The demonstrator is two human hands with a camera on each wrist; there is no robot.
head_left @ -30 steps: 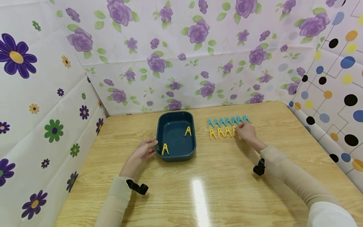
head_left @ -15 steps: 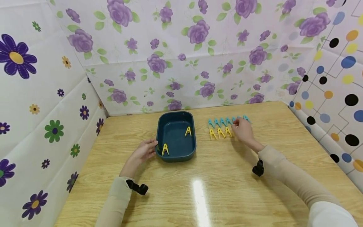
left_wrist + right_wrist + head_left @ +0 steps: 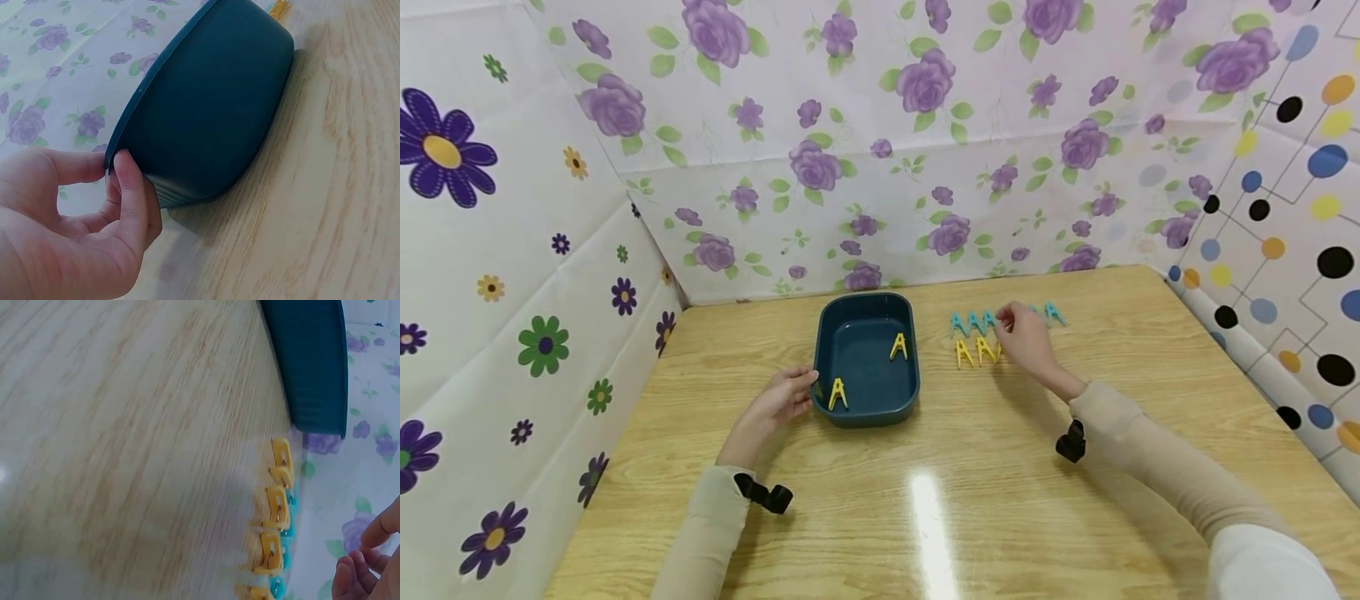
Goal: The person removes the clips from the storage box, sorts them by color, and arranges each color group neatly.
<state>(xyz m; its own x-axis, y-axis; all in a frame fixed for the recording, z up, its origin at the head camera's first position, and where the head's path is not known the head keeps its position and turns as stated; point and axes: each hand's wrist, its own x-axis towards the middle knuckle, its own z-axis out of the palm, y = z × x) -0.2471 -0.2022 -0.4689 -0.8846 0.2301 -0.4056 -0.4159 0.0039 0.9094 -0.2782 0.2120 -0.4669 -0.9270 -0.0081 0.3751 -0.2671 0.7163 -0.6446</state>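
My left hand point(image 3: 778, 402) pinches the left rim of a dark teal plastic tub point(image 3: 867, 375); the left wrist view shows the thumb and fingers point(image 3: 129, 181) on either side of that rim. Two yellow clothespins lie inside, one near the front left point(image 3: 837, 394), another by the right wall point(image 3: 898, 347). To the tub's right runs a row of blue clothespins point(image 3: 974, 323) with a row of yellow clothespins point(image 3: 964, 354) in front. Over these rows is my right hand point(image 3: 1030, 343), which covers several of them. In the right wrist view its fingers point(image 3: 382, 526) are loosely bent, with nothing visible between them.
A wooden table point(image 3: 880, 508) carries everything. Behind it hangs a cloth with purple roses point(image 3: 947, 236); a flower-patterned cloth point(image 3: 542, 346) lines the left side and a dotted one point(image 3: 1262, 250) the right. Each wrist wears a black camera mount point(image 3: 765, 494).
My right hand has moved left along the clothespin rows, uncovering the right end of the blue row and covering clothespins nearer the middle. The left hand and the tub have stayed put.
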